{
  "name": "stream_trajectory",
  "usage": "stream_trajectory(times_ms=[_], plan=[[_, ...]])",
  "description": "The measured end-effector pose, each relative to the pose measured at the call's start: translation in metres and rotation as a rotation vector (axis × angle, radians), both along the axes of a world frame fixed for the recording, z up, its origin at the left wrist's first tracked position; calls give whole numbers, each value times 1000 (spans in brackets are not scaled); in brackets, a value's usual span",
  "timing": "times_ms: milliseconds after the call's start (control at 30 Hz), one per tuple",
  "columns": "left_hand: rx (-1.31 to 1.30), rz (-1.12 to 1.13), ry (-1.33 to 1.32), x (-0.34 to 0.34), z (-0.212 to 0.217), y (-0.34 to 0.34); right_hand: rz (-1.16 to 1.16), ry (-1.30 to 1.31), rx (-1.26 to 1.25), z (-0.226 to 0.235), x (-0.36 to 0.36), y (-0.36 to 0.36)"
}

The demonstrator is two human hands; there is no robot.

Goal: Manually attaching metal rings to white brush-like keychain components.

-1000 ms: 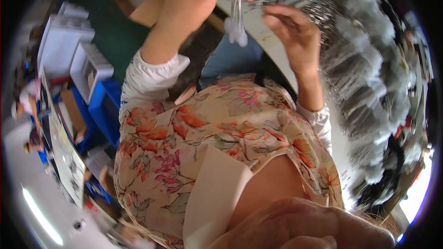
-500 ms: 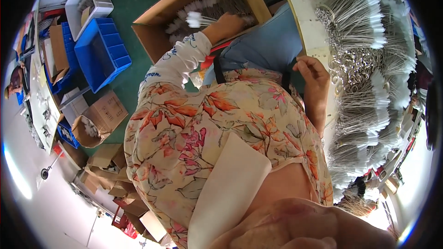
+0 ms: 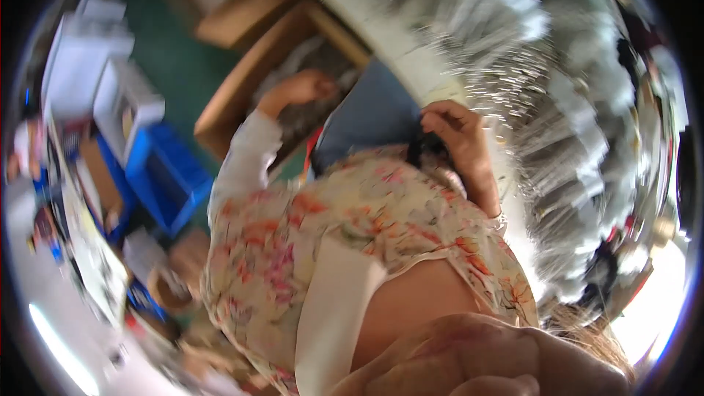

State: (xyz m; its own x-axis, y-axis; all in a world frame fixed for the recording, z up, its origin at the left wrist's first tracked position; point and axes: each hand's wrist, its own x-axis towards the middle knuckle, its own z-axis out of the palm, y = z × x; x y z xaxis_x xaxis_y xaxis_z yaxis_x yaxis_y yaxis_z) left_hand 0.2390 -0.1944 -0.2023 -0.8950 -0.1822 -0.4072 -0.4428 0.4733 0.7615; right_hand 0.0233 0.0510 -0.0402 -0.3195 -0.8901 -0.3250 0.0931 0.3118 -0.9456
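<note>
cluttered workroom seen from above, blurred
a green floor (image 3: 165,77) is seen beneath blue bins (image 3: 169,176) and cardboard boxes (image 3: 242,15); strong light is cast from the lower right

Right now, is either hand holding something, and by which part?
The left hand reaches into the cardboard box; its grip is blurred. The right hand pinches something small and dark; which part cannot be told.

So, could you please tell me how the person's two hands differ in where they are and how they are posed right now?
The left hand reaches out from the body into the open cardboard box on the floor side, while the right hand stays close to the body at the table edge. The left hand looks loosely closed; the right hand curls its fingers around something small and dark. Both are bare, with white cuffs, and blurred.
</note>
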Motion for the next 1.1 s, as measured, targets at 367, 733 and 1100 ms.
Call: stream_trajectory(times_ms=[367, 733, 1100], plan=[[83, -266, 385, -305, 301, -40, -414, 368, -306, 82, -133, 96], [-732, 125, -60, -491, 195, -119, -628, 741, 10, 92, -317, 147], [-31, 430, 635, -466, 228, -123, -636, 1098, 622, 55, -410, 53]])
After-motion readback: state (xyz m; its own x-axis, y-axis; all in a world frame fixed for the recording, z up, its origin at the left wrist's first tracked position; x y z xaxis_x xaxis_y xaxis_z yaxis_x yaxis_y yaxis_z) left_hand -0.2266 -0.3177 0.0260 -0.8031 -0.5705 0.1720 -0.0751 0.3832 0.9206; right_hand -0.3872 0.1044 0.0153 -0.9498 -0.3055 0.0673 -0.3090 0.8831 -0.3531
